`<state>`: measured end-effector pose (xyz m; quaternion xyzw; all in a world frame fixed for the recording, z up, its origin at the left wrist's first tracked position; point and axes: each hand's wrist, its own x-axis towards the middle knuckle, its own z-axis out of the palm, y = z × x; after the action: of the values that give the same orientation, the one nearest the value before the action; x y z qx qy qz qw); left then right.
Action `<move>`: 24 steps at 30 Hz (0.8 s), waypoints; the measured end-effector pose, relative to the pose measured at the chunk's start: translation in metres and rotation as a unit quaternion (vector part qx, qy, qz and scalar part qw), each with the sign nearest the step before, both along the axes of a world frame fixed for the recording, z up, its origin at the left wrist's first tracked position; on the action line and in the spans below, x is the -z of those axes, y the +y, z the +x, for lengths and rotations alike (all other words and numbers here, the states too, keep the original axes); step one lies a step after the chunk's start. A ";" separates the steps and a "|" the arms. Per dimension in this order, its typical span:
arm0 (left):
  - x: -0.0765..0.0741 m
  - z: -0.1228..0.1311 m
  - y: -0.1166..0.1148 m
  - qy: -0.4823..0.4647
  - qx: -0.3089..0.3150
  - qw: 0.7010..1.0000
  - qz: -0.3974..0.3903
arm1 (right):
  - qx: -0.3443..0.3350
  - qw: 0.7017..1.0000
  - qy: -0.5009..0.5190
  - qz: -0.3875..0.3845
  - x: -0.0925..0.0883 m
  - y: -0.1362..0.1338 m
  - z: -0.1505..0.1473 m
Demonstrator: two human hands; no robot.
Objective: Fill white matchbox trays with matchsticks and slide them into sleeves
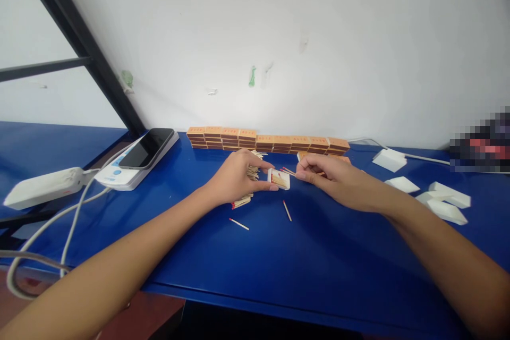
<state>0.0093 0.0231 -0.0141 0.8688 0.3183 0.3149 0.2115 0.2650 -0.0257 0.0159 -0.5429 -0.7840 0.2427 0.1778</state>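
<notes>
Between the thumb and fingers of my left hand is a small white matchbox tray, partly filled with red-tipped matches. My right hand pinches a few matches just to the right of the tray, their red heads pointing toward it. Behind and below my left hand lies a pile of loose matches, largely hidden by that hand. Two single matches lie apart on the blue table: one match below the tray, another match further left. An orange matchbox cover shows partly behind my right hand.
Stacked orange matchboxes line the wall. Several empty white trays lie at the right of the blue table. At left are a phone on a white device, a power strip, cables and a black metal frame.
</notes>
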 end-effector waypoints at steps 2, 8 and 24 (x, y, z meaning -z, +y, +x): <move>0.000 0.000 0.000 0.008 0.010 1.000 -0.004 | -0.006 1.000 -0.007 0.003 0.004 0.002 0.002; 0.001 0.001 0.001 0.012 0.020 1.000 0.006 | -0.040 0.997 -0.038 0.056 0.025 0.008 0.000; 0.002 0.002 0.001 -0.001 0.021 1.000 -0.008 | -0.059 0.988 -0.029 0.138 0.028 0.009 -0.006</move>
<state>0.0111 0.0237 -0.0164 0.8731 0.3023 0.3092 0.2252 0.2590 -0.0167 -0.0121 -0.4730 -0.8454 0.1261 0.2137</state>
